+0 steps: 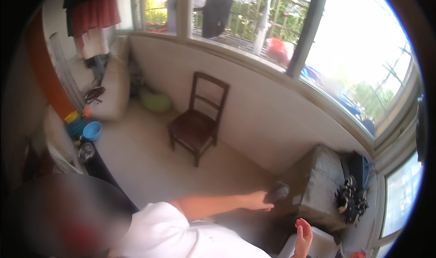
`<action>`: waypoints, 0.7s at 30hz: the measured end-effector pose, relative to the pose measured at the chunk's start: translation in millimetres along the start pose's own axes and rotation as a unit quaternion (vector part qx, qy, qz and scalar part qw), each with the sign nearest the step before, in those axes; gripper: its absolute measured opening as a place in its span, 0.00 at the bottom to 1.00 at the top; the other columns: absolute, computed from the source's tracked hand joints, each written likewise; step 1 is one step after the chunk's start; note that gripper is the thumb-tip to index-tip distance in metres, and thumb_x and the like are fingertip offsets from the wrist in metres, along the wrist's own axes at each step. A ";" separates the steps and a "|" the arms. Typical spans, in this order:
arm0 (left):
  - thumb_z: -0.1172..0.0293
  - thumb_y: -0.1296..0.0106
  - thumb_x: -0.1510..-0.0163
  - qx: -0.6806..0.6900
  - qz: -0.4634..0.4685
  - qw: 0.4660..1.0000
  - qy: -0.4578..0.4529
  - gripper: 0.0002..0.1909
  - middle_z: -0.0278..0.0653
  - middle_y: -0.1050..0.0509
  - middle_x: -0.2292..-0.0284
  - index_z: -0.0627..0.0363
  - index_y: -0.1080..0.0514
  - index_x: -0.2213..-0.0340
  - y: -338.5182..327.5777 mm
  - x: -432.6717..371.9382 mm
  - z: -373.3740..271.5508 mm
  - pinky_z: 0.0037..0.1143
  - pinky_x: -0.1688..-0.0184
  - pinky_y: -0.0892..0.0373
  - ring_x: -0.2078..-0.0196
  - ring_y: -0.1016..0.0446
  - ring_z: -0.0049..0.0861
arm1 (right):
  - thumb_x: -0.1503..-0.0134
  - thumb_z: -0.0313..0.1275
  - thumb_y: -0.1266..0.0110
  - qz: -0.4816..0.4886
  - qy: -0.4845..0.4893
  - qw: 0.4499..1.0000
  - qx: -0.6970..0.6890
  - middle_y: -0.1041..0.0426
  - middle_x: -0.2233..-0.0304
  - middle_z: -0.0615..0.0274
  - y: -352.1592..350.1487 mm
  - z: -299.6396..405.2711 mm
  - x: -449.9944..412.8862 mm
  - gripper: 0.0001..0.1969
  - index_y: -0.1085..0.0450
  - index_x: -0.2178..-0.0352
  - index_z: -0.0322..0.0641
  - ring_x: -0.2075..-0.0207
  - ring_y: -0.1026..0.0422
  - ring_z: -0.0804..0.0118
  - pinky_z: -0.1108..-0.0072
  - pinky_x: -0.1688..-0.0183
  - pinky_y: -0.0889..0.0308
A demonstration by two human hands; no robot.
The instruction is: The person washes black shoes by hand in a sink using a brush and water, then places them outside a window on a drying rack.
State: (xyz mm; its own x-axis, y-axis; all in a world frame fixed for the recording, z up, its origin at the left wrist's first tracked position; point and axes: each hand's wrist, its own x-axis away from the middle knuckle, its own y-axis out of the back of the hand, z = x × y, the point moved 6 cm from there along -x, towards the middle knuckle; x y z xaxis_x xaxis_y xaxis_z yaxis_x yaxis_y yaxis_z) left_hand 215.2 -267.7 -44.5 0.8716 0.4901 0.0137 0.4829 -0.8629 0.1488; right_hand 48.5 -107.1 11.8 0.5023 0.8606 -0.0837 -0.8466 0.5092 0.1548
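Observation:
Neither of my own hands can be made out. Across the bottom of the view leans another person in a white T-shirt [211,237], the head blurred out. This person's outstretched arm ends in a hand [256,201] holding a dark object [277,192], perhaps a shoe; blur hides its exact kind. A second bare hand [303,236], fingers raised and apart, rises at the lower right; it seems to be the same person's, though its arm is cut off. Beneath it is a white plastic-looking stool or bin [322,242]. The dark object is beside a grey-covered box or cabinet [322,181].
A dark wooden chair [194,125] stands by the windowed wall. Blue [92,131] and green [155,101] basins are on the left side. Clothes [95,12] hang at upper left over a pale padded piece [114,87]. Black-and-white items [352,200] lie behind the cabinet.

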 end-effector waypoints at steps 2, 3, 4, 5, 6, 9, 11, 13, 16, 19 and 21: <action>0.66 0.55 0.54 0.008 -0.058 0.998 0.010 0.10 0.36 0.30 0.78 0.62 0.34 0.75 52.4 29.1 3.1 0.20 0.68 0.37 0.73 0.32 0.20 | 0.52 0.25 0.56 0.078 0.006 0.995 -0.062 0.32 0.70 0.56 -37.2 2.7 -15.7 0.12 0.38 0.65 0.28 0.65 0.34 0.67 0.80 0.61 0.40; 0.66 0.55 0.53 0.020 -0.076 0.997 0.015 0.11 0.36 0.30 0.77 0.63 0.34 0.75 84.9 48.2 2.1 0.20 0.67 0.37 0.73 0.32 0.20 | 0.52 0.25 0.56 0.118 0.008 0.989 -0.094 0.32 0.71 0.55 -59.3 5.0 -24.2 0.13 0.38 0.65 0.28 0.65 0.34 0.66 0.79 0.62 0.39; 0.65 0.55 0.53 0.031 -0.089 0.995 0.016 0.11 0.36 0.30 0.77 0.63 0.34 0.74 113.5 62.5 -5.9 0.20 0.67 0.36 0.72 0.32 0.20 | 0.52 0.26 0.56 0.179 -0.047 0.958 -0.220 0.32 0.71 0.56 -84.0 -12.1 -37.8 0.13 0.38 0.65 0.29 0.65 0.34 0.66 0.79 0.63 0.38; 0.65 0.55 0.53 0.038 -0.107 0.993 0.024 0.11 0.36 0.30 0.77 0.63 0.34 0.74 135.2 78.7 -5.9 0.21 0.67 0.36 0.72 0.32 0.20 | 0.52 0.27 0.56 0.213 -0.074 0.931 -0.288 0.32 0.71 0.56 -116.9 -30.7 -46.2 0.12 0.37 0.65 0.30 0.65 0.34 0.65 0.79 0.64 0.38; 0.64 0.55 0.53 0.040 -0.133 0.990 0.032 0.12 0.36 0.30 0.76 0.63 0.35 0.73 155.3 96.5 -5.6 0.21 0.67 0.37 0.72 0.32 0.20 | 0.52 0.27 0.56 0.246 -0.107 0.898 -0.348 0.32 0.72 0.57 -151.9 -50.0 -54.6 0.12 0.37 0.65 0.31 0.66 0.34 0.65 0.78 0.65 0.38; 0.63 0.54 0.53 -0.014 -0.196 0.980 0.035 0.13 0.37 0.29 0.75 0.63 0.35 0.71 201.4 141.0 -1.8 0.22 0.66 0.37 0.70 0.32 0.23 | 0.52 0.30 0.54 0.215 -0.038 0.976 -0.013 0.32 0.71 0.60 -240.1 -73.3 -86.8 0.14 0.38 0.62 0.37 0.58 0.39 0.66 0.79 0.64 0.39; 0.63 0.54 0.54 -0.078 -0.233 0.968 0.044 0.14 0.39 0.29 0.74 0.61 0.34 0.69 235.6 175.9 -1.9 0.24 0.66 0.38 0.70 0.32 0.26 | 0.53 0.29 0.53 0.245 -0.094 0.959 -0.111 0.32 0.69 0.61 -319.6 -34.8 -86.5 0.16 0.39 0.60 0.38 0.57 0.40 0.68 0.83 0.64 0.39; 0.62 0.53 0.55 -0.118 -0.217 0.967 0.069 0.15 0.41 0.29 0.74 0.60 0.34 0.68 265.5 199.0 6.9 0.24 0.66 0.38 0.71 0.32 0.28 | 0.53 0.28 0.51 0.360 -0.145 0.882 -0.265 0.32 0.70 0.63 -412.4 14.9 -80.0 0.16 0.39 0.61 0.36 0.61 0.38 0.71 0.84 0.62 0.40; 0.60 0.52 0.56 -0.139 -0.174 0.960 0.168 0.16 0.42 0.30 0.75 0.59 0.33 0.68 330.6 237.1 40.8 0.25 0.67 0.38 0.72 0.32 0.30 | 0.54 0.29 0.50 0.450 -0.161 0.837 -0.268 0.32 0.72 0.65 -516.1 40.8 -84.9 0.13 0.37 0.65 0.35 0.67 0.36 0.74 0.84 0.62 0.41; 0.60 0.51 0.57 -0.062 -0.190 0.959 0.203 0.16 0.37 0.30 0.77 0.59 0.33 0.69 414.6 287.4 68.8 0.23 0.69 0.37 0.73 0.33 0.23 | 0.54 0.30 0.50 0.458 -0.151 0.860 -0.169 0.33 0.74 0.69 -613.8 40.7 -101.4 0.10 0.35 0.70 0.36 0.71 0.36 0.78 0.85 0.66 0.40; 0.61 0.50 0.57 -0.065 -0.209 0.961 0.169 0.17 0.36 0.31 0.76 0.59 0.35 0.67 498.6 301.4 45.0 0.23 0.67 0.38 0.72 0.33 0.21 | 0.54 0.30 0.50 0.429 -0.087 0.884 -0.166 0.33 0.76 0.70 -697.9 88.0 -128.2 0.09 0.35 0.70 0.36 0.73 0.36 0.79 0.86 0.68 0.40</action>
State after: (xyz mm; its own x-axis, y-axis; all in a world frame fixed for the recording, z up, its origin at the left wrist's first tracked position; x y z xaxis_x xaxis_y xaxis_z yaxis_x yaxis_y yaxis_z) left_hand 722.5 -555.8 -10.6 0.5158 0.8212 0.2439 0.7507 -0.5705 0.3331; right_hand 590.5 -573.5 1.0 -0.3549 0.9314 0.0804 -0.9191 -0.3319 -0.2122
